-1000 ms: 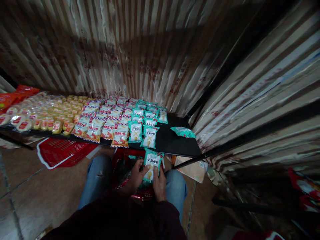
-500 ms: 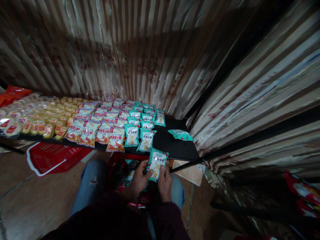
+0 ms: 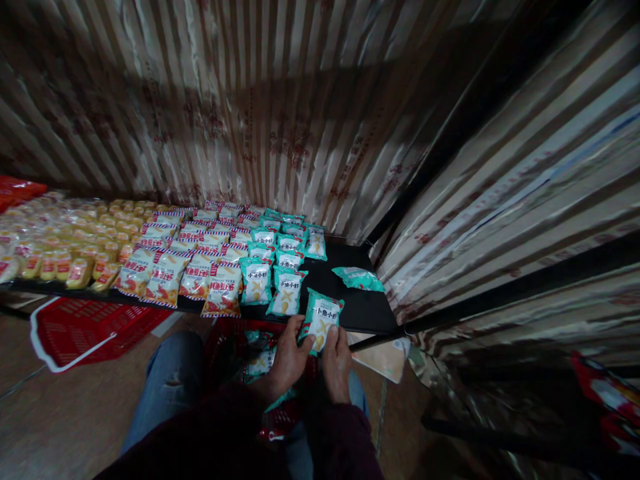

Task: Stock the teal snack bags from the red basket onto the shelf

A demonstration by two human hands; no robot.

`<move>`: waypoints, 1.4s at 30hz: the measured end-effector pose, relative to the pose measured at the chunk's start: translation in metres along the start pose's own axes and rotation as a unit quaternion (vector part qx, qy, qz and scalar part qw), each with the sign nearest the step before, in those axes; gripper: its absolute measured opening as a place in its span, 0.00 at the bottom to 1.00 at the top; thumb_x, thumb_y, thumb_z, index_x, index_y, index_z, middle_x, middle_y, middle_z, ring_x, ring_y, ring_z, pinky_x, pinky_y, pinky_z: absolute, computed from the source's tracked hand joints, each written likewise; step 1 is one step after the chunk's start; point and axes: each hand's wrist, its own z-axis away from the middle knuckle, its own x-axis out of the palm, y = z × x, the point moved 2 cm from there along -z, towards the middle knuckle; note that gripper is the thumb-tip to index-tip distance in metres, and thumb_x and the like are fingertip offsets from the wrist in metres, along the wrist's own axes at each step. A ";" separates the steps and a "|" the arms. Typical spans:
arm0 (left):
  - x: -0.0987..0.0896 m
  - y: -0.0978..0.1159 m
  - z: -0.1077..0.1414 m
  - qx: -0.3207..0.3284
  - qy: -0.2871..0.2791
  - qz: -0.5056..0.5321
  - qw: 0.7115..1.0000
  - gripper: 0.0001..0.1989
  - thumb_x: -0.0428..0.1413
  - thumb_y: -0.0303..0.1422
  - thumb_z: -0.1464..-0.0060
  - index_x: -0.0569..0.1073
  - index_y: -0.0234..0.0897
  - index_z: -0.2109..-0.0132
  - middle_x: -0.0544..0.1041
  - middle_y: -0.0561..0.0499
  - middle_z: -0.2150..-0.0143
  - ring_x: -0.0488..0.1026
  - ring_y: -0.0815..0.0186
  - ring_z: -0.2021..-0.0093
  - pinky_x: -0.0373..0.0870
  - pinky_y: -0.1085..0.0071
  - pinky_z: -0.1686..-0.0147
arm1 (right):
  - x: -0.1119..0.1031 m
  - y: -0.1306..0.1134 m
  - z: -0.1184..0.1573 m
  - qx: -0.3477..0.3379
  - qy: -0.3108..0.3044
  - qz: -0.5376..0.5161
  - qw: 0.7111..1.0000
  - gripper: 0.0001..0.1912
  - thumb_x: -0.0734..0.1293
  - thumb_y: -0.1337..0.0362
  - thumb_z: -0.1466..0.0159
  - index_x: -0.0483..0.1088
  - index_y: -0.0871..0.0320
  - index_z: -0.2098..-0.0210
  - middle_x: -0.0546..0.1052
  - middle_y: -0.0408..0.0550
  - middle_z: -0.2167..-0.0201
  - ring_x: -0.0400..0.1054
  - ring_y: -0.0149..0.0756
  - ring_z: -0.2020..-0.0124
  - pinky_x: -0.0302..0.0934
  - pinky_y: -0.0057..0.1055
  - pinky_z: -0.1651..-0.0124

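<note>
Between both hands I hold a green-and-white snack bag [image 3: 323, 317] upright at the front edge of the black shelf [image 3: 345, 308]. My left hand [image 3: 289, 360] grips its left side with the thumb on the front. On its lower right side, my right hand [image 3: 337, 360] closes round it. Just behind, rows of matching green snack bags [image 3: 287, 293] stand on the shelf. One more green bag [image 3: 359, 279] lies flat to the right. Below my hands, a red basket [image 3: 216, 347] between my knees contains several green bags [image 3: 260, 362], partly hidden by my left arm.
Orange-and-white snack bags [image 3: 223, 290] fill the shelf's middle, with yellow wrapped cakes [image 3: 93, 267] further left. A second red basket [image 3: 83, 333] rests on the floor. Striped sheeting [image 3: 240, 120] hangs behind the shelf. Black metal bars [image 3: 450, 293] run along the right.
Both hands have shifted slightly right with the snack bag, nearer the bare shelf part. My view has turned a little, so the shelf appears lower and further left.
</note>
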 end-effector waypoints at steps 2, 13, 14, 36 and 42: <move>0.004 0.003 -0.004 -0.001 -0.005 -0.019 1.000 0.18 0.54 0.31 0.47 0.66 0.38 0.48 0.74 0.43 0.51 0.71 0.59 0.49 0.66 0.62 0.47 | 0.001 -0.001 -0.005 0.033 0.008 0.009 0.999 0.26 0.49 0.43 0.35 0.66 0.55 0.64 0.77 0.55 0.67 0.70 0.44 0.68 0.61 0.36 0.66; 0.027 0.007 -0.019 0.025 -0.022 -0.109 0.993 0.34 0.51 0.26 0.51 0.59 0.30 0.35 0.60 0.37 0.33 0.56 0.53 0.33 0.51 0.58 0.34 | 0.011 0.004 -0.042 0.037 0.014 0.004 0.999 0.27 0.48 0.38 0.38 0.62 0.53 0.67 0.73 0.49 0.74 0.67 0.41 0.72 0.58 0.33 0.69; 0.029 0.006 -0.019 0.032 -0.023 -0.112 0.993 0.35 0.51 0.26 0.52 0.58 0.29 0.35 0.59 0.37 0.33 0.55 0.54 0.32 0.50 0.59 0.33 | 0.012 0.005 -0.045 0.037 0.016 0.005 0.999 0.27 0.48 0.38 0.38 0.62 0.53 0.67 0.72 0.48 0.74 0.67 0.40 0.72 0.57 0.33 0.69; 0.052 0.024 -0.058 0.042 -0.074 -0.294 0.952 0.31 0.38 0.38 0.37 0.49 0.24 0.31 0.38 0.37 0.28 0.33 0.58 0.28 0.37 0.57 0.31 | 0.033 0.007 -0.106 0.001 -0.043 0.035 0.998 0.32 0.47 0.41 0.37 0.66 0.60 0.56 0.76 0.55 0.66 0.70 0.43 0.67 0.60 0.35 0.65; 0.060 0.027 -0.079 0.033 -0.032 -0.302 0.952 0.29 0.40 0.36 0.37 0.54 0.27 0.33 0.43 0.36 0.28 0.39 0.55 0.29 0.43 0.55 0.32 | 0.041 0.005 -0.127 -0.011 -0.057 0.089 0.994 0.31 0.46 0.43 0.36 0.66 0.60 0.55 0.76 0.55 0.67 0.70 0.43 0.68 0.61 0.35 0.66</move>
